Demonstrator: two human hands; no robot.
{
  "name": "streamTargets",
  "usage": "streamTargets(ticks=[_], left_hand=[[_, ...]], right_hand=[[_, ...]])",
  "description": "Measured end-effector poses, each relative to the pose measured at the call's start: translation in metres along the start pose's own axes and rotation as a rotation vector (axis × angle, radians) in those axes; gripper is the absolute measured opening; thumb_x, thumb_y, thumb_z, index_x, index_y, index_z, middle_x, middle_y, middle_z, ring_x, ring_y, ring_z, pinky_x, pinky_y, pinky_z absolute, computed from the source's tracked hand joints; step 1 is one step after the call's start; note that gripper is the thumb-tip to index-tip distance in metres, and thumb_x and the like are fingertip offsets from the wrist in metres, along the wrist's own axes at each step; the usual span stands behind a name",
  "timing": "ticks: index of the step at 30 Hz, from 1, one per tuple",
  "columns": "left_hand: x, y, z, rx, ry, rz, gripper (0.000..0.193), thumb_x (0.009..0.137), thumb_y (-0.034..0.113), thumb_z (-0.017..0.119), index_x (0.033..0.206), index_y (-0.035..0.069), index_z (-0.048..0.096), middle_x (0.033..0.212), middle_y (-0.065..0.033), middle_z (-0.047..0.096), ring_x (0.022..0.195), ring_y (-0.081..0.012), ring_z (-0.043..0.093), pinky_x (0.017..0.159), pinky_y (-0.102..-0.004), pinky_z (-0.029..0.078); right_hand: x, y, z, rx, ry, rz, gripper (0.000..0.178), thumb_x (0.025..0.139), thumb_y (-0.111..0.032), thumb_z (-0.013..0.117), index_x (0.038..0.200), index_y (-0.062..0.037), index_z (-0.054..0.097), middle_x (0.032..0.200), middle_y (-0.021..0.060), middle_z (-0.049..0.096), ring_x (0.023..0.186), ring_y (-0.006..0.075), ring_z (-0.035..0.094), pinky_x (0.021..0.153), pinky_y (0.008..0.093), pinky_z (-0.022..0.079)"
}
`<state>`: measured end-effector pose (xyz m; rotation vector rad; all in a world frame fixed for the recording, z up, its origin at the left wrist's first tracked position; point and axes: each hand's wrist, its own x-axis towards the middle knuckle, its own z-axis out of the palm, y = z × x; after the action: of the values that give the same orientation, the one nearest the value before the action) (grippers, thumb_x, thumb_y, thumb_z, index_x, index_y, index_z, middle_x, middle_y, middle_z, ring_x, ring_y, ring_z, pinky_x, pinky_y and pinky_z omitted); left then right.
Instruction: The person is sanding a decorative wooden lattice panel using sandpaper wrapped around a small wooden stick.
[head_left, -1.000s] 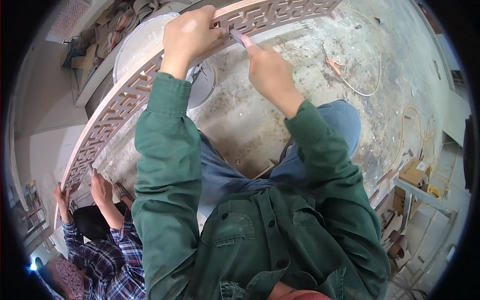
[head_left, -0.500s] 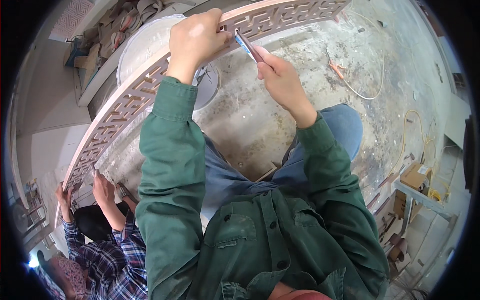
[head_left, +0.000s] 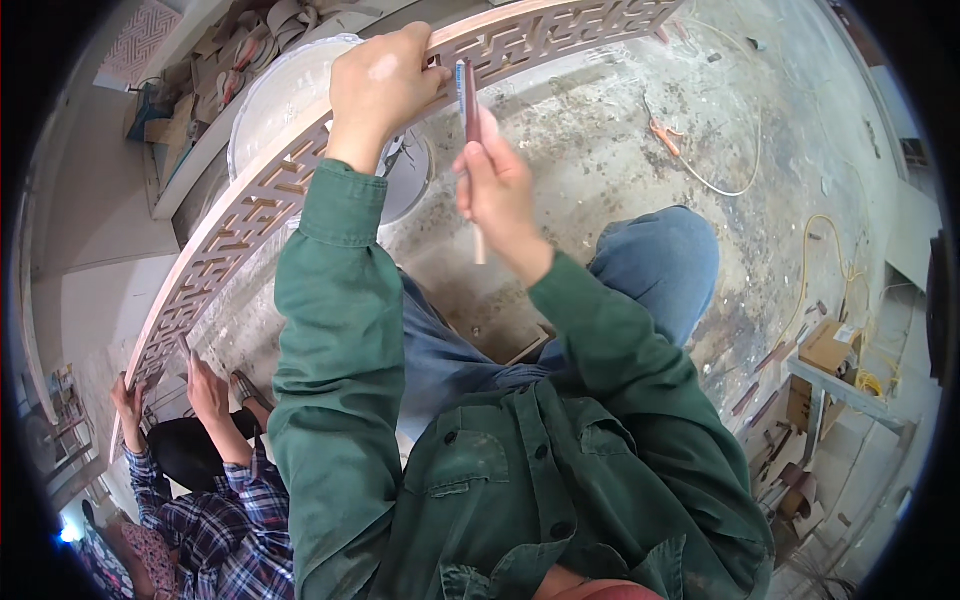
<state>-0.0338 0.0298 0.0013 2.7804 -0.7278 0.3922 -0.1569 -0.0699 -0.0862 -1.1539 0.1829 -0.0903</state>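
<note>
A long wooden lattice panel [head_left: 212,228] with cut-out geometric fretwork arcs across the upper left in front of me. My left hand [head_left: 380,85] is closed over its upper edge, thumb on the near face. My right hand [head_left: 498,190] grips a thin sanding stick [head_left: 472,105], a pale strip faced with reddish-brown abrasive. Nearly upright in the picture, the stick has its upper end close to the fretwork, beside my left thumb; whether it touches the wood I cannot tell. The stick's pale lower end sticks out below my right fist.
At the lower left, a co-worker in a plaid shirt [head_left: 215,520] holds the panel's far end. A round whitish tub [head_left: 290,95] stands behind the panel. On the stained floor lie an orange clamp with a cable [head_left: 664,138] and a yellow cord [head_left: 808,265]. Cardboard boxes [head_left: 828,348] sit at right.
My right hand has moved left and slightly down, turning the sanding stick from a slant to nearly upright. My left hand stays on the panel, shifted slightly left in view.
</note>
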Motion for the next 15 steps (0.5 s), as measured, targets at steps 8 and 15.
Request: streamTargets(ticks=[8, 15], left_hand=[[-0.002, -0.005, 0.002, 0.009, 0.041, 0.038, 0.021, 0.071, 0.026, 0.069, 0.079, 0.009, 0.059, 0.071, -0.0122, 0.065, 0.073, -0.0327, 0.065, 0.063, -0.0454, 0.051], [0.003, 0.002, 0.003, 0.014, 0.048, 0.038, 0.022, 0.071, 0.027, 0.07, 0.079, 0.009, 0.06, 0.072, -0.0122, 0.065, 0.074, -0.0325, 0.065, 0.063, -0.0449, 0.051]], right_hand=[[0.009, -0.033, -0.018, -0.279, -0.075, -0.017, 0.044, 0.094, -0.013, 0.047, 0.137, -0.0078, 0.048, 0.071, -0.0026, 0.053, 0.064, 0.0043, 0.047, 0.056, 0.0221, 0.041], [0.07, -0.043, -0.026, -0.843, -0.147, -0.318, 0.028, 0.092, -0.016, 0.048, 0.112, 0.0, 0.059, 0.08, 0.0209, 0.063, 0.075, 0.037, 0.063, 0.067, 0.0462, 0.048]])
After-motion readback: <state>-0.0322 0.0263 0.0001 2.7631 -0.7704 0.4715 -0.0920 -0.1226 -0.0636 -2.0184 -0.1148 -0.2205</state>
